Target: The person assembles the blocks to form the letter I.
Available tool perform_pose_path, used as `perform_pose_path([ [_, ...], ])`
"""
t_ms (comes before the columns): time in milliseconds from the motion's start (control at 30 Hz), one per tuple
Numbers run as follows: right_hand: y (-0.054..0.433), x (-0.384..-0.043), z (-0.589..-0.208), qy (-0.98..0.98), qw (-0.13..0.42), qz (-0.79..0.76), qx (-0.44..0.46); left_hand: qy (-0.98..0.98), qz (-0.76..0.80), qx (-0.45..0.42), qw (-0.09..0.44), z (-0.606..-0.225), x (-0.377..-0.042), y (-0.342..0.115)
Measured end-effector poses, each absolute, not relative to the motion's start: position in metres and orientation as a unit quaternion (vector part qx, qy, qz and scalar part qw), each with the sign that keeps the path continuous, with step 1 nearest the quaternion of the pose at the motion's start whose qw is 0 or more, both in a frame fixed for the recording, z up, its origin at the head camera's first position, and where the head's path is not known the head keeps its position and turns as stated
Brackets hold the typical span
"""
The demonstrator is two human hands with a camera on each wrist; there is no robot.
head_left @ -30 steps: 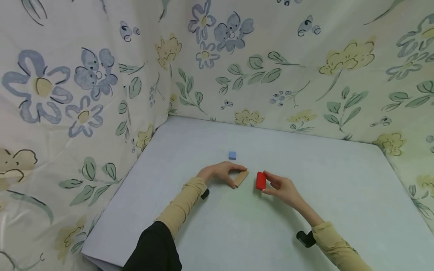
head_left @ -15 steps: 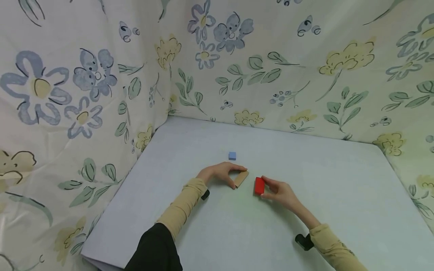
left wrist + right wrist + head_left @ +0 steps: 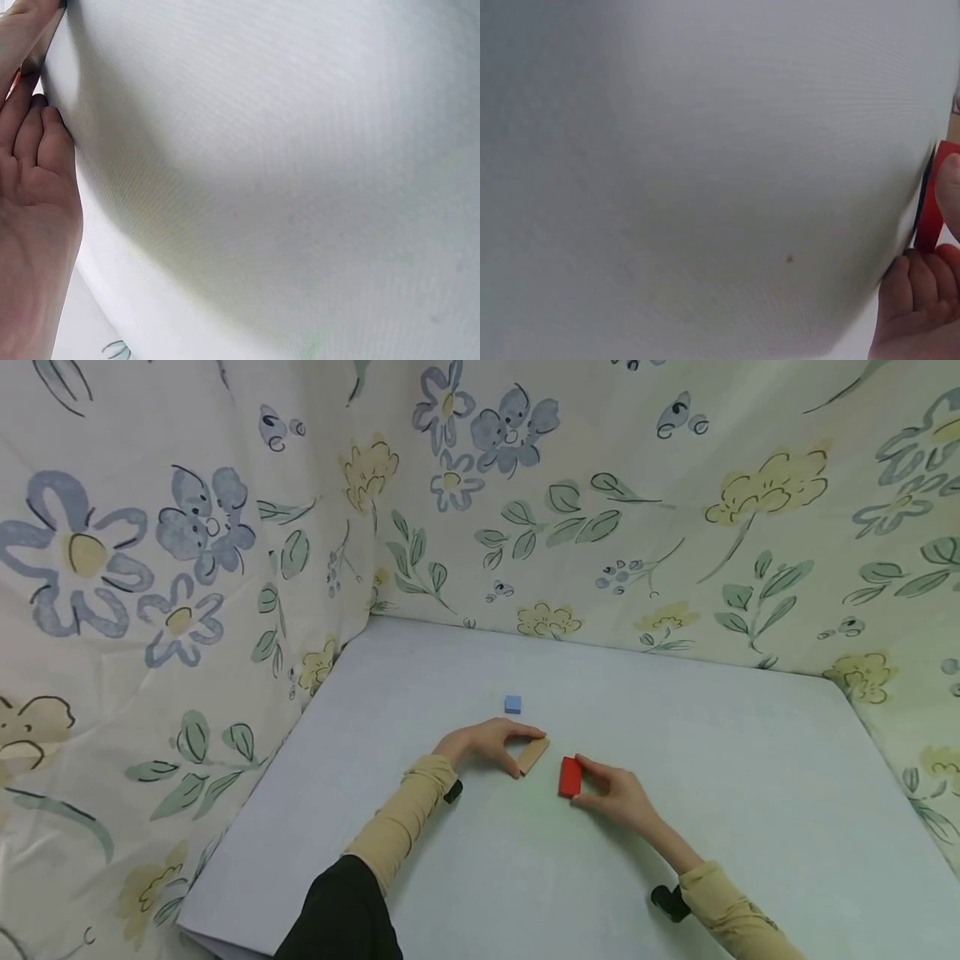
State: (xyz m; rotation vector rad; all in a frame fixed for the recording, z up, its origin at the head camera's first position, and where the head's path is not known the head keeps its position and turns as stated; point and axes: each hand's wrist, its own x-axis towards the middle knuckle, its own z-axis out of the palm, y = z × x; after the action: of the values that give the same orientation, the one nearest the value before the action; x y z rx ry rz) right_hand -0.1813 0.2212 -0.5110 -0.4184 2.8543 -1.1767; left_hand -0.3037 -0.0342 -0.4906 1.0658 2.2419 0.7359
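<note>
In the head view, my left hand [image 3: 491, 743] pinches a tan, wood-coloured block [image 3: 535, 756] between thumb and fingers at its two ends. The block lies slanted on the table. To the right, my right hand [image 3: 617, 789] grips a red rectangular block [image 3: 570, 777], thumb at the near end and fingers at the far end. A small gap of table separates the two blocks. The right wrist view catches the red block [image 3: 931, 214] at its edge, low over the white surface with a dark shadow line beneath; contact there is hard to tell. In the left wrist view the tan block is mostly hidden.
A small blue block [image 3: 513, 704] sits on the white table [image 3: 675, 727] beyond my left hand. Flower-patterned cloth [image 3: 570, 552] hangs along the table's back and left sides. Each forearm wears a dark wrist camera [image 3: 670, 903].
My right hand has brought the red block slightly toward me and to the left, lowering it. The left hand and the tan block stay where they were.
</note>
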Motion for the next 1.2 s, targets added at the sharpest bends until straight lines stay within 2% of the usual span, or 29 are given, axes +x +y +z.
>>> perform_pose_path([
  [400, 0.2188, -0.1810, -0.5117, 0.926, 0.002, -0.347, -0.146, 0.837, 0.264, 0.397, 0.269, -0.4908, -0.3044, -0.0354],
  [1200, 0.2197, -0.1784, -0.5095, 0.927, 0.015, -0.339, -0.161, 0.836, 0.272, 0.389, 0.275, -0.4937, -0.3071, -0.0342],
])
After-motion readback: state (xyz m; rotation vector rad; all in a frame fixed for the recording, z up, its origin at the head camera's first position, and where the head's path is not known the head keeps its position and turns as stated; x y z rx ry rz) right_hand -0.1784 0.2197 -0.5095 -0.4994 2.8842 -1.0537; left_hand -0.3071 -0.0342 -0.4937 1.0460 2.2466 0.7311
